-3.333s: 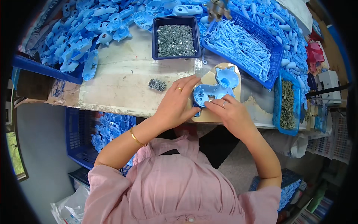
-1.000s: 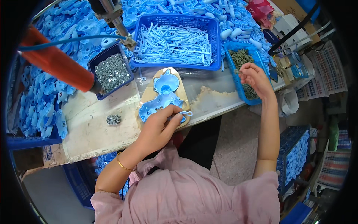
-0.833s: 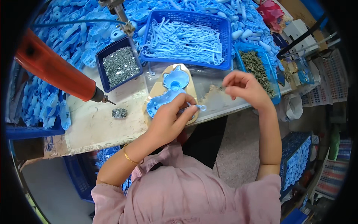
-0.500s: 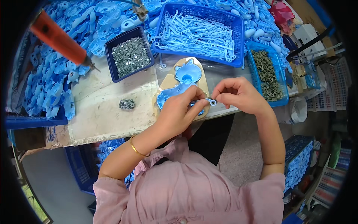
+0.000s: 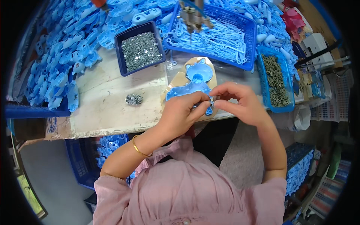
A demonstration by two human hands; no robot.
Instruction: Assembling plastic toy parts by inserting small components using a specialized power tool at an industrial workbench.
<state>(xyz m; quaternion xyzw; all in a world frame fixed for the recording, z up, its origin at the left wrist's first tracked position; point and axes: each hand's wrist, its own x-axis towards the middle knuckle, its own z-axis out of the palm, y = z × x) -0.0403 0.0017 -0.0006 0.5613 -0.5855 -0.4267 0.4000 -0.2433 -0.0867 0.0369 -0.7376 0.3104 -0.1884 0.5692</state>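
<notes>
A blue plastic housing (image 5: pixel 189 85) lies on a tan jig board (image 5: pixel 179 79) at the bench's front edge. My left hand (image 5: pixel 183 112) presses down on the near part of the housing, fingers curled over it. My right hand (image 5: pixel 242 103) meets it from the right, thumb and forefinger pinched on a small dark metal part at the housing's right end. The fingertips of both hands touch over that spot, hiding the housing's near end.
A dark blue tray of silvery screws (image 5: pixel 140 47) sits behind the left hand. A blue basket of thin blue plastic strips (image 5: pixel 213 32) and a tray of dark metal parts (image 5: pixel 276 79) stand to the right. Blue housings (image 5: pixel 56 71) are heaped at left. A small screw pile (image 5: pixel 133 99) lies on the worn white benchtop (image 5: pixel 105 108). A hanging screwdriver (image 5: pixel 193 17) dangles above.
My right hand came back from the tray of dark metal parts to the housing and now pinches a small piece beside my left fingers. The view has swung, and the orange tool has left it.
</notes>
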